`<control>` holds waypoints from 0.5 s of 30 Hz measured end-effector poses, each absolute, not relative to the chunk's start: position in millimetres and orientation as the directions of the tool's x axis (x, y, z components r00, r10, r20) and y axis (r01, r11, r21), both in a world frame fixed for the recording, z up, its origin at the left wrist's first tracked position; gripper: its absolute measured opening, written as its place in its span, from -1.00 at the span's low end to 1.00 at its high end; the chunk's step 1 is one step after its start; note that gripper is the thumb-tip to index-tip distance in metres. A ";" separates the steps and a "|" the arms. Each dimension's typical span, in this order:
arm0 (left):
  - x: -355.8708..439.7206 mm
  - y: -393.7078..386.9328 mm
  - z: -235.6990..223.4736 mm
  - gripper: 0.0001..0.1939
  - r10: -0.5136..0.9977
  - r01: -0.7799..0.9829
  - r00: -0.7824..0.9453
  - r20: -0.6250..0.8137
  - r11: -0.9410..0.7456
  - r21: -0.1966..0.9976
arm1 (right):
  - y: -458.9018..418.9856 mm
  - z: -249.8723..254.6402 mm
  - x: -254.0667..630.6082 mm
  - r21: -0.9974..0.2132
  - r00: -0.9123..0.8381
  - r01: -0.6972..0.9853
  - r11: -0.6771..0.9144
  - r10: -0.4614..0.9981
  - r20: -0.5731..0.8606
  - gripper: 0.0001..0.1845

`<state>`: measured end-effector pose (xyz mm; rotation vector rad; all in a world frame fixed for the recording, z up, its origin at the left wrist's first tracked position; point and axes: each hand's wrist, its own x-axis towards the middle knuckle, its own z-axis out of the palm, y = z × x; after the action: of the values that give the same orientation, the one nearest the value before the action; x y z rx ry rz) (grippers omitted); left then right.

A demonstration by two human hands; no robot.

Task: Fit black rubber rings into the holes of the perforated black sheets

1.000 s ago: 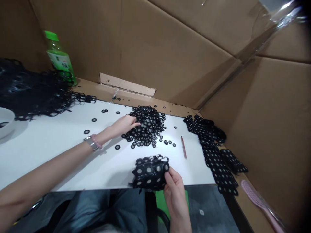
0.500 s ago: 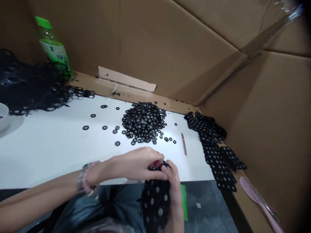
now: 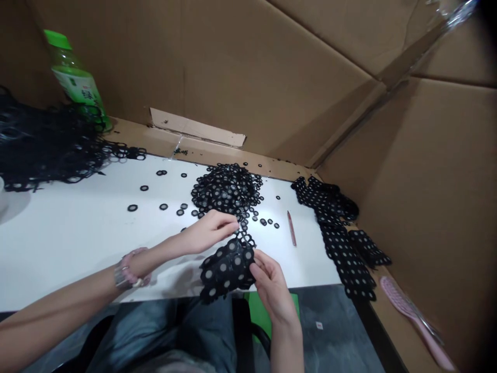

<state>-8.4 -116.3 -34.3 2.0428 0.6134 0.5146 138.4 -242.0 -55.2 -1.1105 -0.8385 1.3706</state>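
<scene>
Black cut-out lace [image 3: 227,272], a piece of linked rings with pale centres, spans the space between the two hands, just below the pile of small black rings [image 3: 225,191] on the white bench [image 3: 77,248]. The left hand [image 3: 207,233] comes in from the side, its thumb and fingers closed together at the narrow linked neck on top of the piece, right at the pile's lower edge. The right hand [image 3: 269,290] sits lower, pinching the piece's right edge. The two hands stand apart, with the lace held between them.

Good handling here seems to depend on light, even tension. The neck is only a few thin links, so a slow draw with the grip close to them would likely spare them better than a tug, and would keep the piece from catching on the rings close by.

The lace looks flat, open and matte, and it lies in front of the pile, with its lower corner reaching the bench's front edge. To the pile's right are a reddish pencil [image 3: 291,228] and, beyond it, long strips of dotted black lace [image 3: 344,243]. To the pile's left are scattered loose rings [image 3: 132,207] and, farther off, a dense black tangle of lace [image 3: 50,150].
</scene>
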 end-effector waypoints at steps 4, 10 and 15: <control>-3.8 -104.9 -34.7 -0.63 0.648 0.245 0.749 0.136 -0.462 0.852 | -229.7 -59.7 134.2 -0.932 0.146 -0.360 -0.044 0.984 -0.103 -0.81; -29.6 -42.5 -30.9 -0.69 0.894 0.460 0.349 0.280 -0.424 0.780 | -246.6 -76.2 151.8 -0.915 0.224 -0.403 -0.033 0.966 -0.133 -0.85; -36.1 -11.2 -52.0 -0.67 0.817 0.641 0.515 0.259 -0.568 0.516 | -254.0 -84.3 158.2 -0.877 0.288 -0.479 -0.031 0.939 -0.190 -0.70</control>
<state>-36.1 -11.2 -52.0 2.4052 1.2093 0.6858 158.2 -254.0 -84.3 -1.0634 -0.5564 1.2351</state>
